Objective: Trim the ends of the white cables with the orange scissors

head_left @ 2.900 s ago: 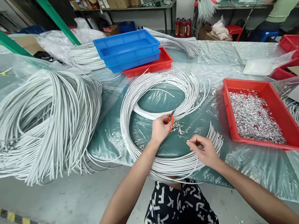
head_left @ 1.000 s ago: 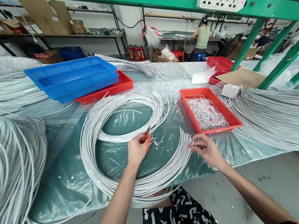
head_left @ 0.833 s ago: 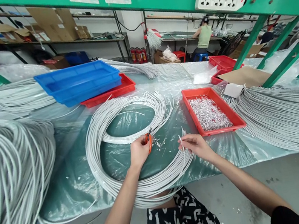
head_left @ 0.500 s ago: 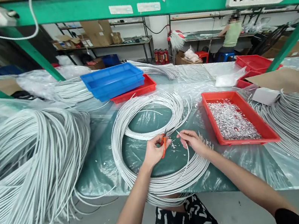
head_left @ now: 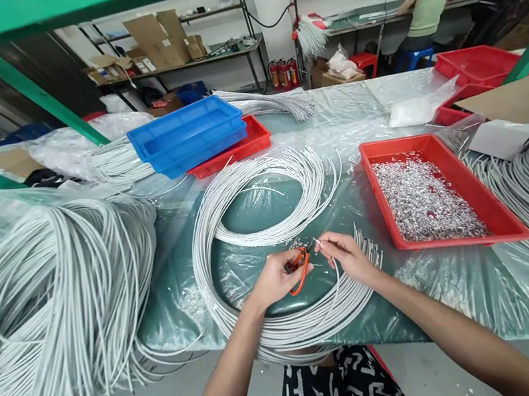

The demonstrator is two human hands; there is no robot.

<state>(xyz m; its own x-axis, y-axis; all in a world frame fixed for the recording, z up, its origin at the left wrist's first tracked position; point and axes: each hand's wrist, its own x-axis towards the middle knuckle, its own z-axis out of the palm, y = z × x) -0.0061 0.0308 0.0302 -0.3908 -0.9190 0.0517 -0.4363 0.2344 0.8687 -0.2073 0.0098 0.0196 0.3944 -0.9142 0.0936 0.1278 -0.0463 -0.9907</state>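
Observation:
Orange-handled cutting pliers (head_left: 300,276) are wrapped in the fingers of my left hand (head_left: 277,278), their dark jaws pointing right. My right hand (head_left: 346,256) pinches one white cable (head_left: 336,272) close to its end. The jaws are at the cable's tip; whether they bite on it is too small to tell. Below the hands curves a coil of white cables (head_left: 311,328), its cut ends beside my right wrist. Another loop of white cables (head_left: 270,229) lies just beyond. Small bits are scattered on the table's green plastic cover by the pliers.
To the right stands a red tray (head_left: 451,194) of small shiny metal parts. A blue tray (head_left: 188,136) rests on a red tray (head_left: 235,145) at the back. Heaped cables (head_left: 67,292) hang over the left front edge; a green frame (head_left: 39,94) rises behind. A person (head_left: 429,1) works far off.
The pliers have moved right, and their jaws have come to the tip of the cable in my right hand. The head view has shifted slightly, tilting down.

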